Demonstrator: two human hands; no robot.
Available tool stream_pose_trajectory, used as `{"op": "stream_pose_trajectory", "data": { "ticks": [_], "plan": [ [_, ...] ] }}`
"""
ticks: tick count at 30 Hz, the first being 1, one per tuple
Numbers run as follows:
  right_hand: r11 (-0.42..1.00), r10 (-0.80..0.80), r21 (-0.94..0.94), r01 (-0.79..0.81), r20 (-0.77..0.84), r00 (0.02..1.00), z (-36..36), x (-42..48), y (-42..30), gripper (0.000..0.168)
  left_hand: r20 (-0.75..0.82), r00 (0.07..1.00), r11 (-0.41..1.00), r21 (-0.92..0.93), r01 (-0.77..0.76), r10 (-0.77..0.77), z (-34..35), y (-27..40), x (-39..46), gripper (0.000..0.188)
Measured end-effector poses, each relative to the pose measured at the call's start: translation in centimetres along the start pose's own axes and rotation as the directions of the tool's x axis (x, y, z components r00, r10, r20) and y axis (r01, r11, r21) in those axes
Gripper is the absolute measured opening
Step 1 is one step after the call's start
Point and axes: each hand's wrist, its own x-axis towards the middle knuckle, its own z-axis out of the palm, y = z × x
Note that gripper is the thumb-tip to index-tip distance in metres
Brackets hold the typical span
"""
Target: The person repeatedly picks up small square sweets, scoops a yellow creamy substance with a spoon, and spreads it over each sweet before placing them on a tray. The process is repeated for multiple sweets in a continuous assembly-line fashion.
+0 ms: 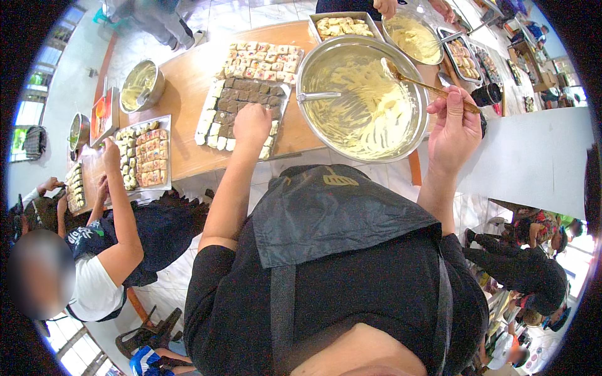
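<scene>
In the head view my right hand grips the handle of a wooden spoon. The spoon's cream-smeared end rests over the far right rim of a large steel bowl, whose inside is coated with pale yellow cream. Left of the bowl, my left hand is curled above a tray of brown and cream-coloured cut pieces. Its fingertips are turned away, so whether they hold or touch a piece is hidden. A metal utensil handle lies across the bowl's left rim.
Pieces with coloured bits lie behind the tray. Another person's hand is near a filled tray at left, by a smaller steel bowl. Across the table, a co-worker's hands are above a second cream bowl.
</scene>
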Motion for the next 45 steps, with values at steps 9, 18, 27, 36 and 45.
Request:
{"op": "stream_pose_trajectory", "data": {
  "ticks": [9,18,27,36,45],
  "plan": [
    [0.998,0.022,-0.065,-0.018,0.062,0.998,-2.2,0.4,-0.2,0.015,0.182,0.973,0.971,0.220,0.097,-0.139,4.0,2.9,1.8,0.026],
    [0.999,0.053,-0.008,-0.053,0.034,0.998,-5.3,1.0,0.1,0.015,0.081,0.980,0.956,0.251,0.155,-0.180,4.6,3.4,2.1,0.019],
    [0.997,0.080,0.001,-0.080,0.011,0.997,-6.7,1.7,0.9,0.015,0.146,0.957,0.957,0.187,0.223,-0.252,3.9,4.4,2.7,0.024],
    [0.992,0.116,-0.060,-0.113,0.051,0.992,-6.6,2.3,1.6,0.016,0.139,0.944,0.942,0.200,0.268,-0.298,4.0,4.4,2.5,0.034],
    [0.884,0.300,-0.424,-0.199,0.186,0.936,-8.6,5.5,4.9,0.018,0.165,0.930,0.938,0.168,0.303,-0.329,3.5,4.7,2.0,0.040]
  ]
}}
